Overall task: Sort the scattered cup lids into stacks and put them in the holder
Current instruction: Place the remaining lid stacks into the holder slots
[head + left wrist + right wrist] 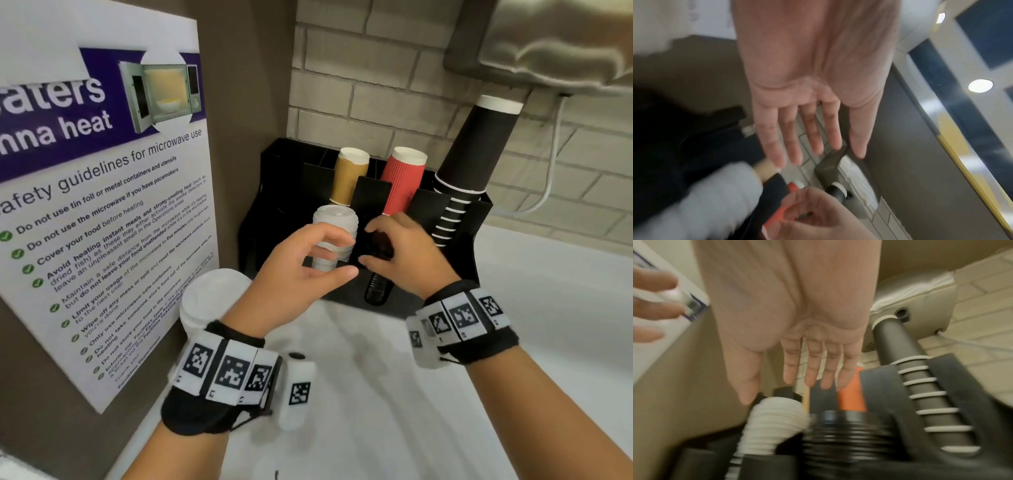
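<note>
Both hands, left and right, were observed relaxed, nothing gripped; the tilted white ribbed plastic lid stack in the black plastic holder risked toppling if knocked

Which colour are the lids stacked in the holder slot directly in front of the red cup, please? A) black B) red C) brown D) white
A: the black lid stack sits in the holder slot below the red cup, under the right hand, with the white lid stack in the slot to its left.
</note>
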{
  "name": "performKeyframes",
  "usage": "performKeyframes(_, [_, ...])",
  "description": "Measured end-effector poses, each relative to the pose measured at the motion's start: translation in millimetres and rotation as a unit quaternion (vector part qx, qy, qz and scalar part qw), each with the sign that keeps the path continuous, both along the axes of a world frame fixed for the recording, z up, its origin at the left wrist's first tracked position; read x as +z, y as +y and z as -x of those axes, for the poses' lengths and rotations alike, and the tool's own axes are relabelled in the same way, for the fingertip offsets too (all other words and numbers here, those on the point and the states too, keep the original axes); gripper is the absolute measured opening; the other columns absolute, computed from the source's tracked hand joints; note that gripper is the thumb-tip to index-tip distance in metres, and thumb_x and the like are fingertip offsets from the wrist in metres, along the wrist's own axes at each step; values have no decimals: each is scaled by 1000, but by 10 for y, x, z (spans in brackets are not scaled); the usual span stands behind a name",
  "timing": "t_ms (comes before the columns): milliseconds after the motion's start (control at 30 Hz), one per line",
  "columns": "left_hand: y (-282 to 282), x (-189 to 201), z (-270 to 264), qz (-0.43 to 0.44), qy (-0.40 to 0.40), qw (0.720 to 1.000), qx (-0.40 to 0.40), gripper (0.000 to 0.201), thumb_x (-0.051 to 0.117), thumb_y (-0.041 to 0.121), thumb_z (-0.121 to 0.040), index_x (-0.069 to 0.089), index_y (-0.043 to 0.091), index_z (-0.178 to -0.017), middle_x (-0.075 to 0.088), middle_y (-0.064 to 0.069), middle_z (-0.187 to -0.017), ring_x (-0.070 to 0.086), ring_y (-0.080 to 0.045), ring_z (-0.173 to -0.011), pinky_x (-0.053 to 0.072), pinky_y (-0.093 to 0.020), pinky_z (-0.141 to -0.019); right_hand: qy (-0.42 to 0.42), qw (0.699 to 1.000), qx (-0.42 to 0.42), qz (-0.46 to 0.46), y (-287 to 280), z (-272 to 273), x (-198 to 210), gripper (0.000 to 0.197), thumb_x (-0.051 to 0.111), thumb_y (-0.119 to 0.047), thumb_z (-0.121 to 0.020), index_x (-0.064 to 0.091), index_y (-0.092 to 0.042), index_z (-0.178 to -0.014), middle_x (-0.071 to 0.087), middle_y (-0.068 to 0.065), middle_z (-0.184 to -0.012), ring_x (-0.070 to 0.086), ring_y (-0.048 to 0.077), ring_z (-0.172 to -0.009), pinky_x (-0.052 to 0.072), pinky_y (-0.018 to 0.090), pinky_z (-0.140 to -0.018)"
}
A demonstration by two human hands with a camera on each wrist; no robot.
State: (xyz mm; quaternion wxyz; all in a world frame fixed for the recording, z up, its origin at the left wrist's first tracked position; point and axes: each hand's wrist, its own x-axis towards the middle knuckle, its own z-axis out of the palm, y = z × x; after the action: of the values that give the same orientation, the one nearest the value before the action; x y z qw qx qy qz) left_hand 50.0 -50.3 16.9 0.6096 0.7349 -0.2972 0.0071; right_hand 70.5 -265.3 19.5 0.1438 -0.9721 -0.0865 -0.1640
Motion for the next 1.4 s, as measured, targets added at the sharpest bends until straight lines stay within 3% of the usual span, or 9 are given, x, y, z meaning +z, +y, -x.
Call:
performKeyframes(133, [252,270,-38,-181,-116,976,43,19,71,16,-84,64,29,-96,60,15,-100,57,-1,-95,44,-9,-76,181,959,173,-130,552,146,-205,50,78,-31,-76,55,-15,-118,58,-4,-110,56,10,-102,49,26,-87])
performKeyframes(233, [422,363,-15,-320,-138,928,135,15,66,18,-87,58,29,-90,62,12,-96,57,-6,-88,45,-24,-76,327,909,201,-161,909,143,-504,80,82,-32,-72,38,-21,-138,47,-5,-128,46,10,-119,41,24,-97])
performKeyframes(367, [560,358,57,-494,-64,843,204,12,59,29,-91,58,17,-96,60,0,-87,59,-22,-87,44,-34,-71,279,913,239,-179,1262,41,-764,105,88,-23,-63,23,-20,-145,47,-3,-135,45,9,-119,35,17,-94])
performKeyframes(500, [605,317,113,-528,-1,820,221,21,51,34,-92,54,16,-101,52,0,-85,53,-23,-88,36,-31,-69,230,914,253,-220,1414,-8,-871,110,89,-15,-61,17,-17,-144,47,-7,-121,50,9,-107,36,6,-80])
performKeyframes(600, [579,321,124,-522,9,828,203,23,49,34,-93,52,16,-107,46,3,-81,51,-22,-87,35,-32,-67,210,911,242,-260,1370,22,-911,104,88,-14,-64,19,-21,-141,51,-12,-113,52,5,-103,37,0,-77])
performKeyframes(767, [301,271,125,-503,-18,859,98,33,48,30,-97,51,16,-126,56,-4,-113,50,-18,-95,34,-27,-75,182,922,162,-302,954,183,-896,101,89,-20,-61,23,-27,-137,53,-4,-123,55,10,-111,47,21,-86])
performKeyframes(1000, [-303,-38,20,-416,-67,906,-42,50,53,21,-93,44,18,-142,41,-3,-138,41,-21,-125,38,-41,-105,96,926,-9,-365,227,498,-928,106,93,-24,-51,21,-38,-128,53,-22,-107,55,-12,-90,44,2,-63])
performKeyframes(1300, [-612,-249,-75,-307,-87,944,-83,46,53,14,-93,50,18,-138,43,-1,-139,38,-16,-129,35,-35,-106,46,939,-62,-336,-75,544,-916,109,94,-26,-49,22,-32,-131,53,-19,-109,57,-4,-96,44,2,-65])
performKeyframes(1400, [-583,-303,-114,-232,-84,966,-82,41,55,12,-94,53,17,-134,46,3,-137,42,-9,-125,35,-22,-102,72,947,-63,-308,-124,585,-828,112,95,-33,-46,23,-31,-131,50,-7,-122,55,12,-111,50,21,-84])
